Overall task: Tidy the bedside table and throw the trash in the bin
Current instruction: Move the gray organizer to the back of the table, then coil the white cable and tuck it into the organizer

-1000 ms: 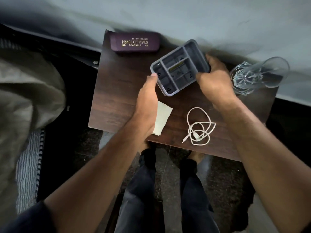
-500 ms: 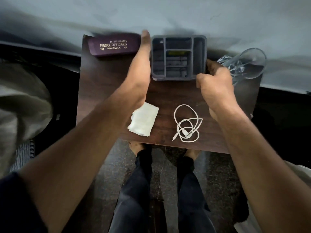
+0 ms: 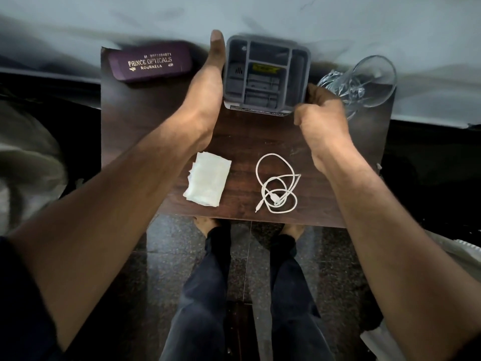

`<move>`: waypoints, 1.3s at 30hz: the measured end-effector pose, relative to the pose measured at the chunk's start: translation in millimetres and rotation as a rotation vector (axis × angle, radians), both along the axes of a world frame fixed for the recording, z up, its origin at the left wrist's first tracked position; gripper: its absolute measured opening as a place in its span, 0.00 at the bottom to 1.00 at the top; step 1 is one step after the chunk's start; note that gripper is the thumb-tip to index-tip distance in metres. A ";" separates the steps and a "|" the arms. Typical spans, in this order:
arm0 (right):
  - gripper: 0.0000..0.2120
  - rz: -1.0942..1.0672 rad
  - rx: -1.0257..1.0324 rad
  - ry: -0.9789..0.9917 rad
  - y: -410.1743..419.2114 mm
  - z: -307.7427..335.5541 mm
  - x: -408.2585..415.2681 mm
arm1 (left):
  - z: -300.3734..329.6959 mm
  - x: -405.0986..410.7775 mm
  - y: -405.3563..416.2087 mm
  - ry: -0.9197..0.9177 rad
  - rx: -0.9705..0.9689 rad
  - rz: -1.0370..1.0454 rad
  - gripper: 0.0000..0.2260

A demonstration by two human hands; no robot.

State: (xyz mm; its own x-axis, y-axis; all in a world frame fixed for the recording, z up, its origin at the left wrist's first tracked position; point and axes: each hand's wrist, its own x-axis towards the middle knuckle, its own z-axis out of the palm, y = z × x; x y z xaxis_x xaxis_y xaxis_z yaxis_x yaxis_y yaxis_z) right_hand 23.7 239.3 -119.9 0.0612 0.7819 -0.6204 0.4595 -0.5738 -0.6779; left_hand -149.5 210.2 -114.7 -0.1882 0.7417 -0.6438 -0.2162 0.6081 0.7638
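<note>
A grey organiser tray (image 3: 268,74) with several compartments stands at the back middle of the dark wooden bedside table (image 3: 145,131), square to the wall. My left hand (image 3: 208,89) lies flat against its left side, fingers straight. My right hand (image 3: 322,118) grips its front right corner with curled fingers. A white tissue (image 3: 208,182) lies near the table's front edge. A coiled white cable (image 3: 277,187) lies to the tissue's right. A purple glasses case (image 3: 151,63) rests at the back left.
A clear drinking glass (image 3: 364,82) stands at the table's back right, close to my right hand. A pale wall runs behind the table. Bedding (image 3: 23,162) lies to the left. My legs and bare feet stand on the dark tiled floor below.
The tray was held tilted above the table; both hands turned it square and set it down at the back by the wall. My left hand straightened along its side.
</note>
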 end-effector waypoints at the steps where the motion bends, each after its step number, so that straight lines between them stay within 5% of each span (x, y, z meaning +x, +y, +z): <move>1: 0.25 0.005 0.014 -0.022 0.7 0.0 2.7 | -3.3 -0.1 -1.9 0.007 -0.008 0.011 0.24; 4: 0.21 0.011 0.097 -0.097 -7.7 6.8 17.2 | -9.6 1.7 -13.5 0.167 -0.078 0.135 0.26; 8: 0.12 0.026 0.234 -0.252 -50.3 10.7 45.3 | -9.5 9.7 -53.0 0.338 -0.040 0.253 0.14; 10: 0.08 -0.028 0.172 -0.300 -74.0 3.4 57.0 | -8.8 24.8 -72.5 0.274 -0.069 0.160 0.11; 13: 0.19 -0.131 -0.050 -0.283 -107.0 -11.3 68.2 | -14.3 58.5 -92.1 0.285 -0.197 -0.106 0.12; 16: 0.24 -0.313 -0.209 -0.266 -132.8 -20.6 68.7 | -22.5 87.6 -99.6 0.361 -0.246 -0.340 0.24; 22: 0.12 -0.619 -0.519 -0.057 -158.4 -32.6 69.3 | -39.6 119.3 -88.0 0.623 -0.254 -0.597 0.51; 25: 0.08 -0.670 -0.604 0.106 -160.9 -36.8 68.7 | -47.1 125.4 -82.2 0.733 -0.225 -0.691 0.56; 31: 0.09 -0.742 -0.646 0.336 -158.2 -42.0 76.3 | -55.5 141.6 -78.4 0.659 -0.221 -0.767 0.51; 39: 0.08 -0.733 -0.431 0.444 -138.8 -45.5 104.7 | -52.5 156.7 -79.5 0.515 -0.295 -0.625 0.31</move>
State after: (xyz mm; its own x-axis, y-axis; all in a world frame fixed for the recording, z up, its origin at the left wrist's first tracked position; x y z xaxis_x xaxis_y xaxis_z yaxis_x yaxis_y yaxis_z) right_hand 128.4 100.5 -165.4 0.1346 0.3419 -0.9300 -0.3604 -0.8574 -0.3674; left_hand 7.2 130.7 -167.2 -0.1229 0.6223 -0.7731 0.5544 0.6891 0.4666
